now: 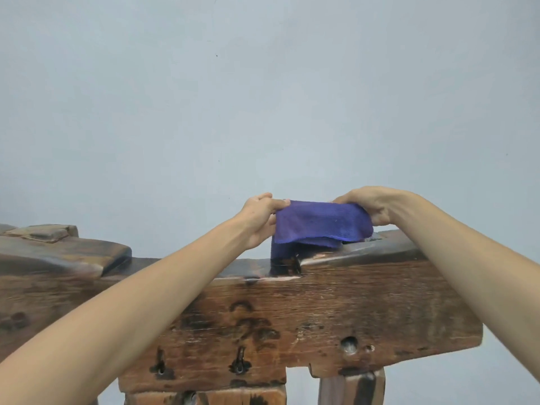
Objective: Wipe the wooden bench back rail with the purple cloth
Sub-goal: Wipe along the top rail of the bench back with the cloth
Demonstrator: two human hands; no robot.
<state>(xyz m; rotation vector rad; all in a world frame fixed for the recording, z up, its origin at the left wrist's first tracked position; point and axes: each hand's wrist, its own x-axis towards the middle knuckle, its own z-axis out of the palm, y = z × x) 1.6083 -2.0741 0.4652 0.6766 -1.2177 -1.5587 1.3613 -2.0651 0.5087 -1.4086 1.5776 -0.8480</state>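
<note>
A purple cloth (320, 222) is stretched between both hands just above the top of the dark, worn wooden bench back rail (336, 302). My left hand (260, 217) pinches its left edge and my right hand (371, 206) grips its right edge. The cloth's lower fold hangs down and touches the rail's top edge near a notch. The rail runs across the lower half of the view, with knots, holes and dark stains on its front face.
A plain pale blue-grey wall (263, 97) fills the background behind the bench. A thicker raised wooden block (58, 247) sits on the rail at the left. Wooden posts (350, 387) support the rail from below.
</note>
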